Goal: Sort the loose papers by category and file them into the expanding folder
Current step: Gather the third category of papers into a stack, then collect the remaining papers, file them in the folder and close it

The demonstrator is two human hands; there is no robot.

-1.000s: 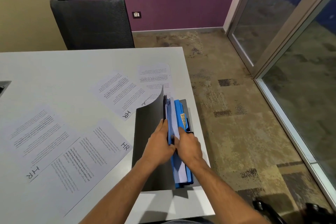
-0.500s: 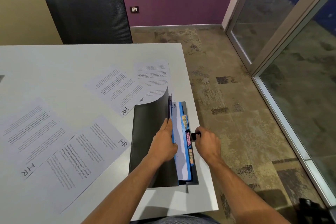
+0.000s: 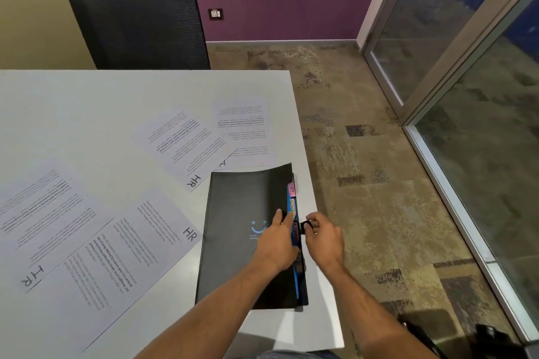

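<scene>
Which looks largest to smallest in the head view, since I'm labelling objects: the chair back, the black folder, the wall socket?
1. Chair back
2. Black folder, somewhat smaller in view, though it lies nearer the camera, so the true order of these two is unsure
3. Wall socket, by far the smallest

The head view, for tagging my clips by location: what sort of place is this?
Probably an office or small meeting room: a white table, a black mesh office chair, a glass partition and printed sheets headed HR.

body text on loose papers (image 3: 186,137): too small to read
folder (image 3: 248,207) tab labels: blurred, partly behind left hand (image 3: 275,245)
leftmost paper (image 3: 32,213): cut off by left edge
clasp (image 3: 306,226): mostly hidden in right hand (image 3: 323,237)
</scene>
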